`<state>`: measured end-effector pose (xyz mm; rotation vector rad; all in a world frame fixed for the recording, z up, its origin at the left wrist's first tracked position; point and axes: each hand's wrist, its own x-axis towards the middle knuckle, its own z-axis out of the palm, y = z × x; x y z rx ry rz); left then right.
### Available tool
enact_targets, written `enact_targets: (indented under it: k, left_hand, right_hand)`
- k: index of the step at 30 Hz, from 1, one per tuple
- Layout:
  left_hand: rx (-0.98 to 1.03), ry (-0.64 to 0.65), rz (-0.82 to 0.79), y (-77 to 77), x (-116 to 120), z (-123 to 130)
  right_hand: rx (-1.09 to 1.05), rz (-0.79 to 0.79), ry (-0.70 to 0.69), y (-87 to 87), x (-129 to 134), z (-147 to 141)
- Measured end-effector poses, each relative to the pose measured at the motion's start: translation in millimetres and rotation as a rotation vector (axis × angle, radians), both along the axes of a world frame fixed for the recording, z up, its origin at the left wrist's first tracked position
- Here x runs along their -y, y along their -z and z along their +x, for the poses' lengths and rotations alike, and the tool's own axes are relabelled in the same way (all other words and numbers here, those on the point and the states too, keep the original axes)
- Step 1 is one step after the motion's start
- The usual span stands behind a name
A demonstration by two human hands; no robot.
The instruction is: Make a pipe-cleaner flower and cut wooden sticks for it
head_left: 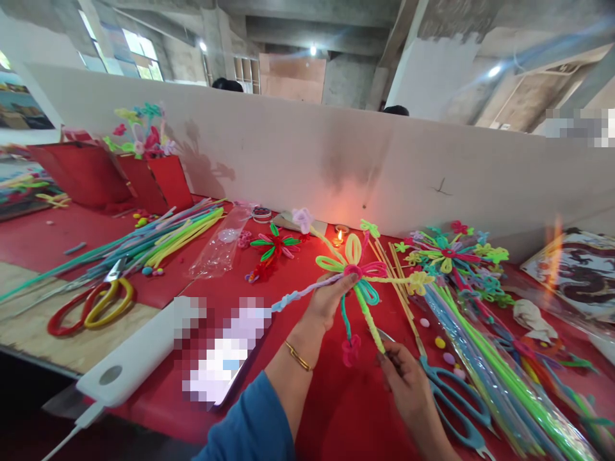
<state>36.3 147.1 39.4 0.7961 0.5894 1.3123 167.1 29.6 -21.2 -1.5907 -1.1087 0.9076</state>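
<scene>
While the pipe-cleaner flower [348, 271] is held up: the left hand [329, 299] pinches it at the centre, above the desk [336, 413].
Green stem [369, 320]: its long axis slopes from this centre down to the right hand [406, 374], the nearer one to its end; the right fingers seem to pinch this end, though their tips are partly hidden.
Desk: covered in red, with a small flame [339, 238] behind the flower and teal scissors [435, 376] beside the right hand.
Room: white partition [278, 147], then a concrete ceiling [307, 29].
</scene>
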Motion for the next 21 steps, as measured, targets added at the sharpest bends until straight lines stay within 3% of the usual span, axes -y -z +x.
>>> enact_targets:
  k: [4,21]
  left_hand:
    - [-0.028,-0.089,-0.008,0.4,1.4,1.0]
    - [-0.227,-0.232,0.047,6.7,-2.6,1.3]
  right_hand:
    - [0.003,0.017,-0.035,1.1,-0.4,-5.8]
    - [-0.052,0.035,-0.118,1.7,1.7,-6.6]
